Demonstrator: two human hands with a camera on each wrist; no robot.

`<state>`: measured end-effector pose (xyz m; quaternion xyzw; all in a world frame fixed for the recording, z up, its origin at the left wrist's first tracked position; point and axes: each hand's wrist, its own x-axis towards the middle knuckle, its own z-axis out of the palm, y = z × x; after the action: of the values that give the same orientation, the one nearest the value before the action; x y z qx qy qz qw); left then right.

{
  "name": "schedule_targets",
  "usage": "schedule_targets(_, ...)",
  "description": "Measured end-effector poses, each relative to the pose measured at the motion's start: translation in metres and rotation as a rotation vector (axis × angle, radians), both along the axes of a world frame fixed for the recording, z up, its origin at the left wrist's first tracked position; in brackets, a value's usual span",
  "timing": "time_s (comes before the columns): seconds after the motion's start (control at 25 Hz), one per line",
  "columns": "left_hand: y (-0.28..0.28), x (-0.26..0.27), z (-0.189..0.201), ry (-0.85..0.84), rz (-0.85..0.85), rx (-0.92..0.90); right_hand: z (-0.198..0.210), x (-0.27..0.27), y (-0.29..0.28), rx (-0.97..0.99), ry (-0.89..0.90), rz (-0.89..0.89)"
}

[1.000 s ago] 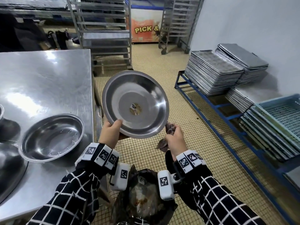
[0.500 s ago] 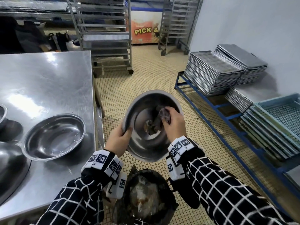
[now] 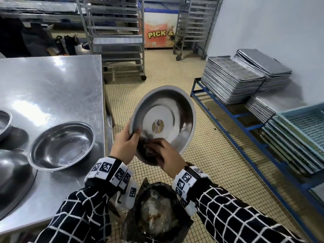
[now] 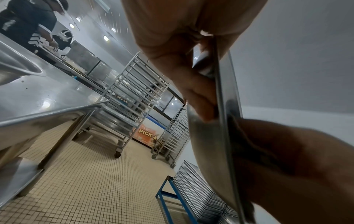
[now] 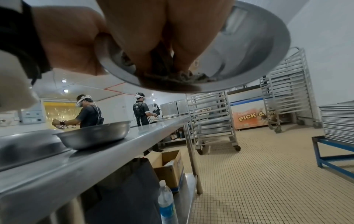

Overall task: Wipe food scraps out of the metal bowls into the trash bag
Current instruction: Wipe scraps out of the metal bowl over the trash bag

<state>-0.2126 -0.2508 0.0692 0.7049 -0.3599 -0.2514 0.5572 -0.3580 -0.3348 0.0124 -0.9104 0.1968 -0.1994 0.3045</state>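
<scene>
A metal bowl [image 3: 168, 120] with a round sticker inside is tilted toward me above the black trash bag [image 3: 156, 218]. My left hand [image 3: 125, 146] grips its left rim [image 4: 220, 94], thumb inside. My right hand [image 3: 166, 155] holds a dirty crumpled wipe [image 5: 162, 66] pressed against the bowl's lower inner wall [image 5: 249, 50]. Brown scraps [image 5: 184, 75] are gathered at the low edge, right under my fingers. The bag holds crumpled waste and stands open directly below the bowl.
A steel table [image 3: 52, 85] at left carries another bowl [image 3: 61, 146] and parts of two more. Stacked trays [image 3: 233, 79] on a blue frame [image 3: 245, 130] and crates [image 3: 305, 127] line the right wall. Wheeled racks [image 3: 115, 37] stand behind. Other people [image 5: 88, 112] work farther off.
The bowl went from held up and facing me to tilted over the bag. My right hand with the wipe went inside and swept down to the lower rim.
</scene>
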Motion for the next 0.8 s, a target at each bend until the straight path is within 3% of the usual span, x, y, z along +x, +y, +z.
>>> schedule_targets(0.16, 0.002, 0.003, -0.006, -0.015, -0.025, 0.022, 0.003, -0.019, -0.018, -0.036, 0.062, -0.020)
schedule_targets(0.28, 0.002, 0.005, -0.007, -0.024, -0.012, 0.008, 0.030, -0.024, -0.048, -0.180, -0.084, -0.385)
schedule_targets(0.36, 0.000, 0.005, -0.003, -0.047, -0.001, 0.015, 0.049, -0.024, -0.071, -0.185, -0.132, -0.518)
schedule_targets(0.56, -0.010, -0.005, 0.013, -0.062, 0.036, -0.051, 0.035, -0.013, -0.071, -0.124, 0.011, -0.363)
schedule_targets(0.8, -0.023, -0.005, 0.020, -0.066, 0.144, -0.059, 0.016, 0.004, -0.024, 0.015, -0.155, -0.261)
